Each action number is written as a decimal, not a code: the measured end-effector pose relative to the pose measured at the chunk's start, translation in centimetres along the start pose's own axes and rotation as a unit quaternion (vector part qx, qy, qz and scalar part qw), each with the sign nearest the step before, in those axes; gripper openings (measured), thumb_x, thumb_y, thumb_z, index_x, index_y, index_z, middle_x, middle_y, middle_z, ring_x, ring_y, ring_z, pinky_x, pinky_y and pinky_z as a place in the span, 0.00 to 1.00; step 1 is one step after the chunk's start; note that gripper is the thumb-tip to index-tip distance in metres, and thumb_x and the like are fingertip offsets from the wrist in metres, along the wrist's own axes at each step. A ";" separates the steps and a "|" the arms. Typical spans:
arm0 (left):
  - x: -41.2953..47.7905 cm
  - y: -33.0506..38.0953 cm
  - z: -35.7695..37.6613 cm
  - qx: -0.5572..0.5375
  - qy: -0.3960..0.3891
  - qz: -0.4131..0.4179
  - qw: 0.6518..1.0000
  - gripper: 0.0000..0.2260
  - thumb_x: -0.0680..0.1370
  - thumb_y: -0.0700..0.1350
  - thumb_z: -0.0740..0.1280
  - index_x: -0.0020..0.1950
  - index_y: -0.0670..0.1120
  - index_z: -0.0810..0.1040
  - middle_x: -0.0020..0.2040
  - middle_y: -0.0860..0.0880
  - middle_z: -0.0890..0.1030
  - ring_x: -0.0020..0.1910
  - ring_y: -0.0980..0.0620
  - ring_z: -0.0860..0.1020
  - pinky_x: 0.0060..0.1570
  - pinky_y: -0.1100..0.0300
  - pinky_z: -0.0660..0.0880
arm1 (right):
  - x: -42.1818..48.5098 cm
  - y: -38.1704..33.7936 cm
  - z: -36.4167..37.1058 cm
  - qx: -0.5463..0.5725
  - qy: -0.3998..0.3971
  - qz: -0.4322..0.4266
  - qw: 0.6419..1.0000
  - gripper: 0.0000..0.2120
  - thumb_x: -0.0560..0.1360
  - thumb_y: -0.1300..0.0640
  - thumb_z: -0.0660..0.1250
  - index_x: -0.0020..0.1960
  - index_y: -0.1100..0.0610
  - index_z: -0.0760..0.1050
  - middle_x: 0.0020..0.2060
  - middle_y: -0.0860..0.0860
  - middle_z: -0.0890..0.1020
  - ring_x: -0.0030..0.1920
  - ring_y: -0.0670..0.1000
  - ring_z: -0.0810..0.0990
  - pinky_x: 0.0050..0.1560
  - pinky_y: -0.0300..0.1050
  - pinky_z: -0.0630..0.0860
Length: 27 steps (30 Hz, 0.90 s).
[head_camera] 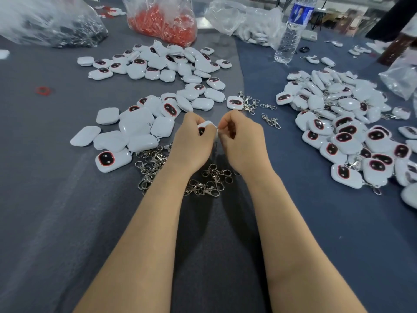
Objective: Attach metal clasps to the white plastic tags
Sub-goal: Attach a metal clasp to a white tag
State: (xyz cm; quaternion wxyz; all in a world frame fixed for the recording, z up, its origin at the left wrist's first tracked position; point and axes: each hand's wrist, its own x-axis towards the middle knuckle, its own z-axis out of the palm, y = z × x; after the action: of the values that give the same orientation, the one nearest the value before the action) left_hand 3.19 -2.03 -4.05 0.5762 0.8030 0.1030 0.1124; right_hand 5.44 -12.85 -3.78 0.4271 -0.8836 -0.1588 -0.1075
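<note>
Left hand [191, 141]: my forearm reached straight ahead, the back of the hand facing up. The fingers were curled round one white tag [204, 125], its dark window half covered by my knuckles.

Right hand [241, 141]: it mirrored the left, wrist level and fingers folded in. Thumb and forefinger pinched the white edge of the same tag where the two hands met. Whether a clasp lay between those fingertips could not be told.

Grip: both hands were closed on the one tag, held just above the table cloth [67, 199], with the knuckles nearly touching.

Loose clasps [209, 181]: a tangle of metal swivel hooks lay directly beneath my wrists. More spread under and outward of the left wrist, and a few lay beyond the right hand.

Bare tags [135, 127]: these were scattered outward of the left hand and beyond both hands, some with the dark window up and others with the blank side up.

Clasped tags [343, 132]: a heap lay well outward of the right hand, with metal hooks showing among them.

Far edge: a water bottle [291, 30] stood upright beyond the right hand. A clear bag of red pieces [162, 21] sat well beyond the grip.
</note>
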 end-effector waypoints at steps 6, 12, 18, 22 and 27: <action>0.0 1.1 -0.2 -0.264 -0.006 -0.095 0.960 0.04 0.78 0.42 0.62 0.44 0.46 0.74 0.32 0.51 0.76 0.24 0.59 0.73 0.24 0.67 0.70 | 0.2 -0.3 -0.1 0.107 0.035 0.029 0.993 0.07 0.77 0.62 0.64 0.51 0.52 0.76 0.42 0.44 0.78 0.43 0.42 0.75 0.43 0.26 0.68; 0.0 1.6 -0.9 -0.473 -0.142 -0.226 0.840 0.09 0.80 0.43 0.58 0.42 0.42 0.73 0.30 0.51 0.72 0.19 0.61 0.63 0.16 0.72 0.60 | 0.3 -1.2 -0.2 0.219 0.068 0.037 0.973 0.09 0.77 0.62 0.64 0.43 0.49 0.74 0.38 0.45 0.79 0.40 0.44 0.77 0.45 0.35 0.74; 0.3 1.4 -0.9 -0.511 -0.075 -0.228 0.826 0.09 0.80 0.43 0.61 0.43 0.41 0.74 0.29 0.49 0.74 0.20 0.60 0.66 0.18 0.73 0.64 | 0.2 -1.1 -0.3 0.208 0.060 0.043 0.975 0.09 0.77 0.63 0.65 0.42 0.50 0.73 0.38 0.51 0.79 0.41 0.51 0.77 0.48 0.45 0.77; 0.1 0.9 -0.8 -0.194 0.059 -0.060 0.977 0.02 0.79 0.44 0.64 0.46 0.46 0.74 0.35 0.53 0.76 0.28 0.57 0.72 0.29 0.64 0.71 | 0.1 -0.8 -0.3 0.086 0.039 0.014 0.995 0.06 0.76 0.62 0.65 0.42 0.54 0.75 0.36 0.51 0.79 0.35 0.43 0.72 0.37 0.28 0.68; -0.8 0.4 -0.5 0.178 0.082 0.207 0.958 0.05 0.79 0.46 0.64 0.53 0.48 0.75 0.40 0.54 0.76 0.41 0.51 0.73 0.40 0.58 0.68 | 0.2 0.1 -0.7 -0.007 -0.014 0.033 0.999 0.05 0.76 0.61 0.65 0.42 0.55 0.74 0.32 0.44 0.74 0.33 0.41 0.70 0.34 0.25 0.66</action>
State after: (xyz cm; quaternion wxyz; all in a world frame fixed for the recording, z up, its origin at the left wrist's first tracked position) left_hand 2.33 -1.95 -3.55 0.3772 0.8844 -0.0001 0.2749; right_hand 5.63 -13.47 -3.37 0.4219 -0.8928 -0.1347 -0.0820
